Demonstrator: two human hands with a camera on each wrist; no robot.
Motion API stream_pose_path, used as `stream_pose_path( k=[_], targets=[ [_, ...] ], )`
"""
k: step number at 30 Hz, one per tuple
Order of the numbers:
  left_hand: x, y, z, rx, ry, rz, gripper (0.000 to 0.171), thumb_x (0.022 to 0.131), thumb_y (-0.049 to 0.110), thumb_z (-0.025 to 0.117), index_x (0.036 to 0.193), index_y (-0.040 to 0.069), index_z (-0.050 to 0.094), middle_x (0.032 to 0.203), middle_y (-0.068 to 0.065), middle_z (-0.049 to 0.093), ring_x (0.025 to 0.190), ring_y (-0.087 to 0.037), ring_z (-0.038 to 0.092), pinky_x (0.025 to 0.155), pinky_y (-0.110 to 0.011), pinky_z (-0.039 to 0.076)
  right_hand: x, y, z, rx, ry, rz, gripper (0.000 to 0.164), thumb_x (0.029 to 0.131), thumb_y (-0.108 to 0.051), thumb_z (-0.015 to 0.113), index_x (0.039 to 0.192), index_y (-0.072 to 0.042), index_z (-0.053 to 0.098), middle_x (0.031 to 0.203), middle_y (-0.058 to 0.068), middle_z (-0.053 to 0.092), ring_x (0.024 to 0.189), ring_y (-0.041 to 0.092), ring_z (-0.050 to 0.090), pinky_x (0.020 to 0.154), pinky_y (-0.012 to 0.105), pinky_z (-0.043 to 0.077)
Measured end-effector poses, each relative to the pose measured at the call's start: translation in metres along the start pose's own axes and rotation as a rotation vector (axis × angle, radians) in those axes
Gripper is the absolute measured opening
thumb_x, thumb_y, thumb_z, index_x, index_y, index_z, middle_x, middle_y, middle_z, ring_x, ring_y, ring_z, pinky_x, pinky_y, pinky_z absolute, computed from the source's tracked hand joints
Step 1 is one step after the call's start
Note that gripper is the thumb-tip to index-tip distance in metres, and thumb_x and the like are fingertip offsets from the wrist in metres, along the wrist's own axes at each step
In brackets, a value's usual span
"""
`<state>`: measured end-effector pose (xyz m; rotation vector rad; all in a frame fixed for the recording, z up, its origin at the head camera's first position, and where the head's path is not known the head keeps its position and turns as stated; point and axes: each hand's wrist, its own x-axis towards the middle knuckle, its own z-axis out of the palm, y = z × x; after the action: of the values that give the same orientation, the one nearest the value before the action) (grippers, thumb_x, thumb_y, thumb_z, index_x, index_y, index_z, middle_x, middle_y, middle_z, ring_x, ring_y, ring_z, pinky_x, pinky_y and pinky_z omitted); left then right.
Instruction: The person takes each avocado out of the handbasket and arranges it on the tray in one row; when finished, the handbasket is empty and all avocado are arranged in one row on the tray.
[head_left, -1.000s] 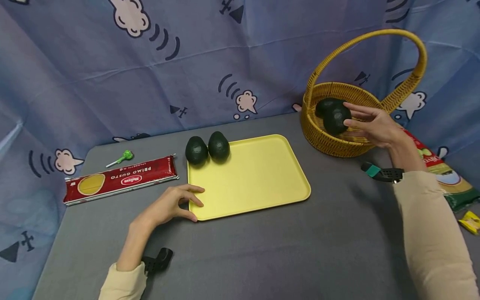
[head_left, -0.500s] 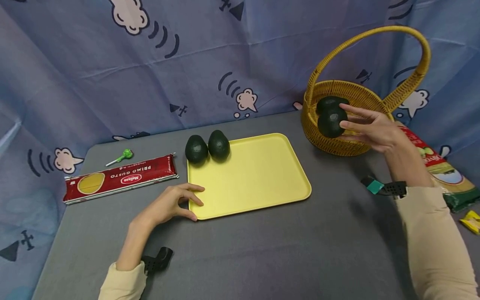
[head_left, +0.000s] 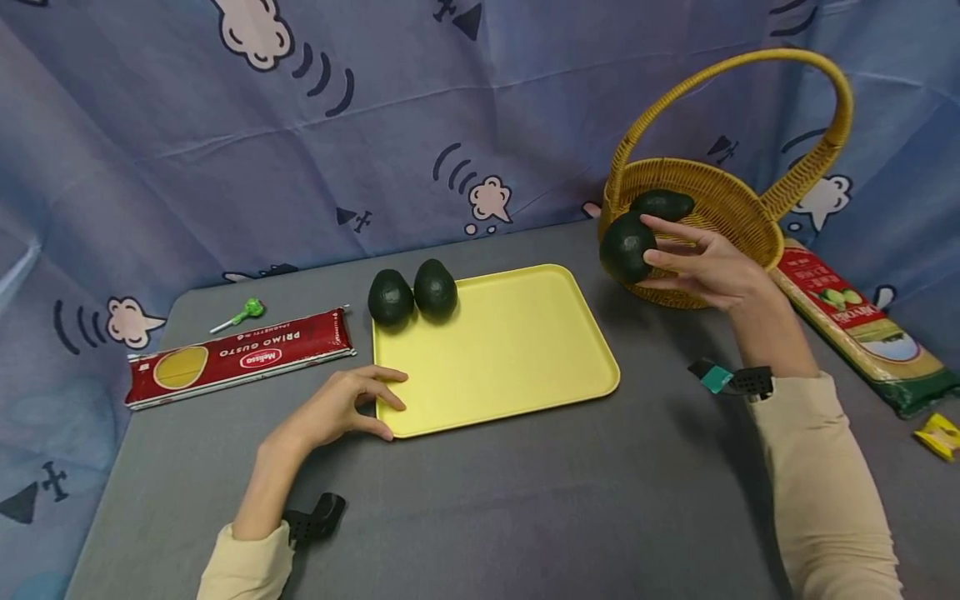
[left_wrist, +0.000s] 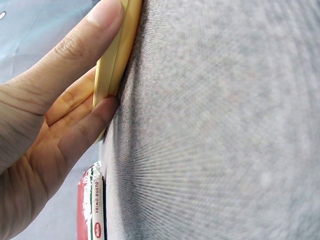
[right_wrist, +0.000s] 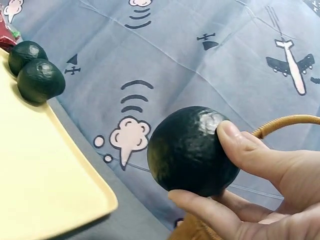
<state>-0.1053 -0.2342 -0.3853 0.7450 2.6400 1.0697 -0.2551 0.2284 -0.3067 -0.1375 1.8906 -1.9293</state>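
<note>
My right hand (head_left: 701, 262) holds a dark green avocado (head_left: 627, 247) by its side, between thumb and fingers, in front of the wicker basket's left rim. The right wrist view shows this same avocado (right_wrist: 192, 152) up close. Another avocado (head_left: 663, 205) lies inside the yellow-brown basket (head_left: 738, 208). Two avocados (head_left: 391, 298) (head_left: 435, 290) rest side by side at the far left corner of the yellow tray (head_left: 517, 358). At the tray's near left corner, my left hand (head_left: 337, 408) grips the rim; the left wrist view shows thumb and fingers against the tray edge (left_wrist: 112, 65).
A red spaghetti pack (head_left: 240, 358) lies left of the tray, with a green lollipop (head_left: 246, 312) behind it. To the right are a red and green bag (head_left: 862, 325) and a small yellow packet (head_left: 939, 437). The basket's tall handle (head_left: 750, 58) arches up; a patterned cloth hangs behind.
My right hand has moved left with the avocado, from over the basket's inside to its front left rim. The avocado in the basket now shows more fully. My left hand stays put.
</note>
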Motion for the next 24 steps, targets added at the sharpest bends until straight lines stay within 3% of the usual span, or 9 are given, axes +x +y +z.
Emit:
stream_pose_path(
  k=[3,8,13,24],
  targets=[
    [-0.001,-0.001,0.0,-0.002,0.004,0.006,0.03,0.069,0.015,0.085,0.097,0.009,0.076,0.126,-0.012,0.06,0.115,-0.028,0.057,0.089,-0.039,0.049,0.005,0.004,0.009,0.009,-0.014,-0.021,0.058,0.093,-0.004,0.06,0.144,-0.026,0.045,0.15,0.021,0.018,0.098,0.013,0.065,0.081,0.039,0.054],
    [-0.001,-0.003,0.002,0.002,0.014,0.033,0.029,0.069,0.016,0.085,0.097,0.009,0.076,0.126,-0.012,0.06,0.112,-0.027,0.058,0.086,-0.037,0.05,0.015,0.012,0.025,0.033,-0.048,-0.058,0.054,0.092,0.003,0.06,0.139,-0.022,0.052,0.136,0.014,0.037,0.1,0.016,0.065,0.078,0.04,0.055],
    [-0.001,-0.003,0.002,-0.001,0.02,0.038,0.029,0.069,0.015,0.085,0.096,0.009,0.076,0.125,-0.012,0.061,0.11,-0.026,0.058,0.085,-0.035,0.05,0.025,0.016,0.039,0.053,-0.09,-0.081,0.051,0.092,0.007,0.058,0.137,-0.018,0.055,0.136,0.016,0.039,0.102,0.016,0.065,0.08,0.043,0.054],
    [0.0,-0.002,0.003,-0.009,0.019,0.03,0.029,0.069,0.013,0.085,0.096,0.008,0.075,0.126,-0.013,0.06,0.11,-0.026,0.059,0.085,-0.035,0.05,0.049,0.025,0.064,-0.014,-0.139,-0.065,0.059,0.093,0.005,0.057,0.147,-0.01,0.039,0.143,0.027,0.038,0.103,0.018,0.065,0.091,0.052,0.043]
  ],
)
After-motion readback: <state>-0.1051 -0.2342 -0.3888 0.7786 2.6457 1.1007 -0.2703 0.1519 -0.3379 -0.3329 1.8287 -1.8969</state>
